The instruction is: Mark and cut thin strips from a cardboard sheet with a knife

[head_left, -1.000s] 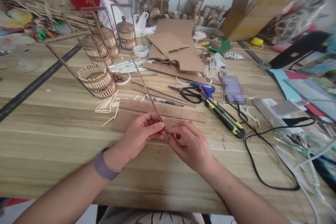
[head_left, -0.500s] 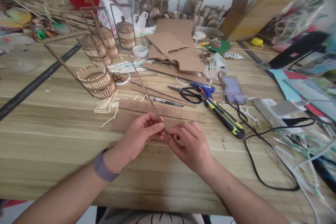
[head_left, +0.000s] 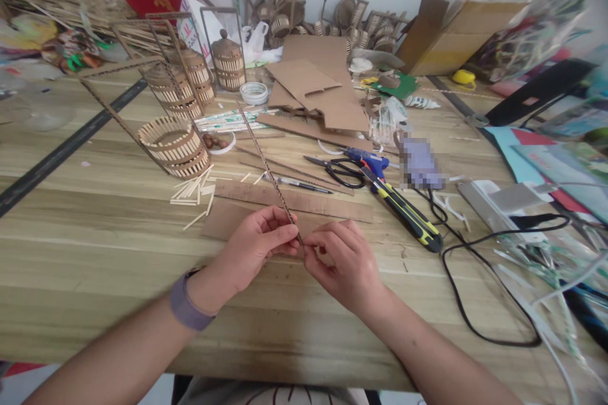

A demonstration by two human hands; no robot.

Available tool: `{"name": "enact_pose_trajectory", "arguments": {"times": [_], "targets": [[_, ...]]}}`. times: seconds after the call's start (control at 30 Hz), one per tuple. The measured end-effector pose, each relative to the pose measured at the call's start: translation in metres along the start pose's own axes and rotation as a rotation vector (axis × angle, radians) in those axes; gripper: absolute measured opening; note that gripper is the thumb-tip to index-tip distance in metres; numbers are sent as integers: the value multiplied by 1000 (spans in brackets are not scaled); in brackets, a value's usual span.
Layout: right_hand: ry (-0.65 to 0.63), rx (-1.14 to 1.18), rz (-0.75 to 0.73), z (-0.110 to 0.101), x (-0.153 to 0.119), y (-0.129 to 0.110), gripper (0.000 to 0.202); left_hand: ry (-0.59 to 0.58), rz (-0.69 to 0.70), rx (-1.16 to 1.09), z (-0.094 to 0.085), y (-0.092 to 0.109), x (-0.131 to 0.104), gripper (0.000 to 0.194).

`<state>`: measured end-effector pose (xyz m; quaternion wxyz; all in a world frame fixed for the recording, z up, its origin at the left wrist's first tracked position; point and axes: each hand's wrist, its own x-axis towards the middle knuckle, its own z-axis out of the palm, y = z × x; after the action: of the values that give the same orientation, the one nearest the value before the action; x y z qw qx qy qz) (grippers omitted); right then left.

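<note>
A thin corrugated cardboard strip point(head_left: 264, 161) slants up and left from my fingers over the table. My left hand point(head_left: 263, 237) pinches it near its lower end, between thumb and fingers. Thumb and index finger of my right hand point(head_left: 339, 256) close on the strip's lower tip, right beside the left fingertips. Beneath and beyond the hands lie a flat cardboard piece point(head_left: 222, 220) and a wider cardboard band point(head_left: 294, 200). A pen point(head_left: 299, 184) rests just behind the band.
Black scissors point(head_left: 344, 172), a blue glue gun point(head_left: 368, 161) and a yellow-black cutter point(head_left: 403, 210) lie to the right, near a looping black cable point(head_left: 453, 294). Small sticks point(head_left: 192, 193) and a slatted basket point(head_left: 173, 147) with a tall handle are at left. Cardboard sheets point(head_left: 332, 88) lie behind.
The strip's upper end has shifted slightly to the right. Both hands keep nearly the same place and grip.
</note>
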<state>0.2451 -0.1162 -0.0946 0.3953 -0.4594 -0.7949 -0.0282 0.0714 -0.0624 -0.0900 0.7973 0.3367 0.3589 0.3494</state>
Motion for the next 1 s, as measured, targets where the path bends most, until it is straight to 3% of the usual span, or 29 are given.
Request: {"name": "enact_pose_trajectory", "arguments": {"times": [0.3, 0.6, 0.83, 1.0], "targets": [[4, 9, 8, 0, 1, -1, 14, -16, 3, 13, 0, 0, -1, 48], [-24, 142, 106, 0, 2, -4, 15, -81, 26, 166, 0, -3, -1, 53], [-33, 129, 202, -1, 3, 0, 15, -15, 172, 596, -5, -6, -7, 34], [-46, 119, 194, -1, 3, 3, 16, -29, 376, 900, 0, -5, -13, 21]]}}
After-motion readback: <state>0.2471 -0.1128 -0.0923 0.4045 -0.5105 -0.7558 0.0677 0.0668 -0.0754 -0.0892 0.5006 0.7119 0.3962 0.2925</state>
